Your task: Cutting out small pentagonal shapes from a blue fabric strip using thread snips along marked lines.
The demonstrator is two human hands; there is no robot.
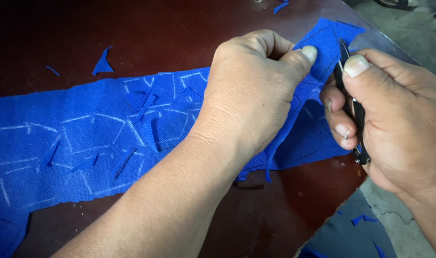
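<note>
The left hand is closed, pinching a raised fold of the blue cloth between thumb and fingers, while the right hand is clenched around small dark scissors with the blades at the cloth's end. The cloth lies across the dark red tabletop; several chalk-outlined shapes look already cut out, scraps lie about, and many outlines remain whole.

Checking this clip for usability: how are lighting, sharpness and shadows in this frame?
Head view: even daylight, both hands sharp; the blue fabric shows its weave and chalk lines clearly; the dark red table falls into deep shadow at upper left; slight softness on the small scissors in the right hand.
</note>
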